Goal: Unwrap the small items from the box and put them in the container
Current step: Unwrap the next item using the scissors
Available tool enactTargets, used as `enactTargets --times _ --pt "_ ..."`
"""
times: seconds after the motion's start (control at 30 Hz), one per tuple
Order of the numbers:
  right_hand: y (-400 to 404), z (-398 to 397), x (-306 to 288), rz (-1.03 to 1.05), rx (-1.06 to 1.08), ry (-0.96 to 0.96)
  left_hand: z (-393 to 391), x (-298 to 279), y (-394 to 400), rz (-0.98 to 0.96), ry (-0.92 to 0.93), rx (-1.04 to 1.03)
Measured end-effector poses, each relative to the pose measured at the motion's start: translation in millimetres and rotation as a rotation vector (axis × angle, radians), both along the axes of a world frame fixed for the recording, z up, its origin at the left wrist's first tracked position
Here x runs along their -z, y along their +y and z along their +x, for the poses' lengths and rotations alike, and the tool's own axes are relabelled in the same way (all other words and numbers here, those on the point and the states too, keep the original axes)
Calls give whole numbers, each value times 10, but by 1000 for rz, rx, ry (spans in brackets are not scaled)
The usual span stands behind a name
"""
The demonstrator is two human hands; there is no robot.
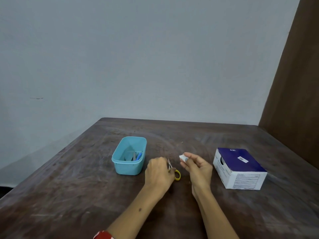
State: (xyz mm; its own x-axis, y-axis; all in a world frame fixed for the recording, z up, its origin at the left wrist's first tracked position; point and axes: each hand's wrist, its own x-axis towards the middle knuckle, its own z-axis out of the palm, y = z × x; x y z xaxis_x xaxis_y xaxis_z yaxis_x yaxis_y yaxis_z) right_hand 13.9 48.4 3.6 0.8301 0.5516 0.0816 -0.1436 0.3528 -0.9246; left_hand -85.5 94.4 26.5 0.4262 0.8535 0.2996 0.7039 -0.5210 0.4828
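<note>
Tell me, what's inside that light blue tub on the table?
The light blue tub holds a few small items: greyish pieces and something bright blue, lying near its front right. Its near wall covers the floor closest to the person, so any pieces there are hidden.

Left hand: back turned up, fingers curled closed around the scissors, low over the table.
Left forearm: bare, running from about 7 o'clock up toward the hand; a red band shows at the frame's lower edge.
Right hand: at 3 o'clock of the left hand, near it but apart; raised, thumb and fingertips pinched on a small white item.
Right forearm: bare, entering from about 5 o'clock.
</note>
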Motion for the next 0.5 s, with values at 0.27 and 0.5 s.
enactTargets --times 0.27,0.5 --pt "-11 0 20 -96 84 -186 81 -11 158 -313 -26 -76" --pt "-26 2 4 -150 111 -262 112 -67 238 -454 91 -65"
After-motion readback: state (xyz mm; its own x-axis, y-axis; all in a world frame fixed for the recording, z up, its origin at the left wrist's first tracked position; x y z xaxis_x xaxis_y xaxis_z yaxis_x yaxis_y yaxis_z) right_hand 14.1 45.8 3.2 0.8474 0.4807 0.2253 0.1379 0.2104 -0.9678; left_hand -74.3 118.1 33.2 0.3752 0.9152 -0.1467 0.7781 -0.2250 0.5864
